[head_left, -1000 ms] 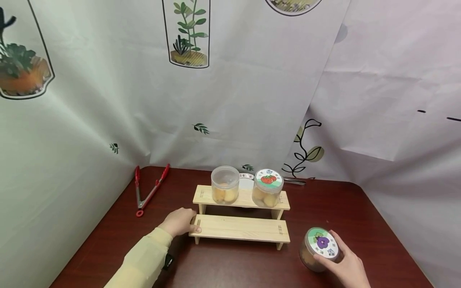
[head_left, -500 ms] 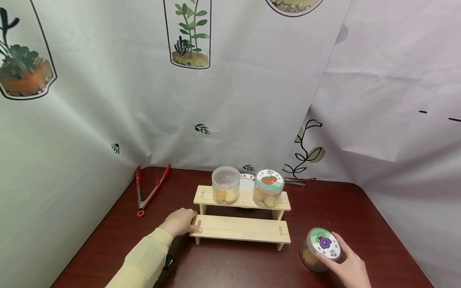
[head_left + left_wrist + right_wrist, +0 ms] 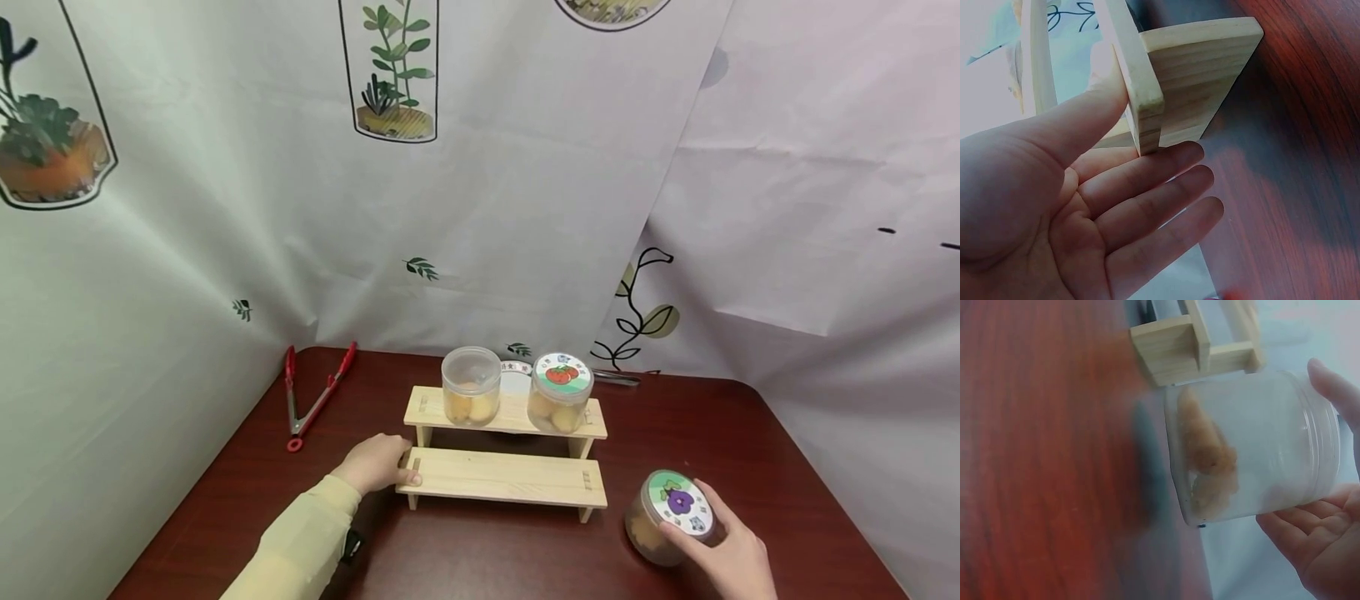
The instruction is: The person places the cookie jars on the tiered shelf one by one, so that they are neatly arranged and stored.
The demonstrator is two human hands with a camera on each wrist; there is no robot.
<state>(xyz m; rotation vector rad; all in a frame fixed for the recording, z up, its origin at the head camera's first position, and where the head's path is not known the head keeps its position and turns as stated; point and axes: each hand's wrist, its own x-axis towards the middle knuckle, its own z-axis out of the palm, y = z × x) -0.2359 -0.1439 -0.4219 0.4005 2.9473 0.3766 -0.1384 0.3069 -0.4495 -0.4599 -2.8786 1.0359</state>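
Observation:
My left hand [image 3: 373, 463] holds the left end of the lower board of a two-tier wooden shelf [image 3: 502, 477]. The left wrist view shows the thumb on one face of the board and the other fingers stretched out past its edge. To the right of the shelf, my right hand [image 3: 733, 552] grips a clear plastic jar [image 3: 1254, 444] near its lid [image 3: 681, 502], which bears a purple vegetable picture. Brownish-yellow pieces lie at the jar's bottom. I cannot tell whether its base touches the table.
On the upper tier stand an open-topped jar [image 3: 471, 387] and a jar with a tomato lid [image 3: 561, 392], both holding yellowish pieces. Red-handled tongs [image 3: 307, 417] lie at the back left. Behind the shelf are a white round object [image 3: 515, 379] and a metal utensil [image 3: 617, 377].
The jar in my right hand has shifted very slightly right and away from me. My left hand stays on the shelf.

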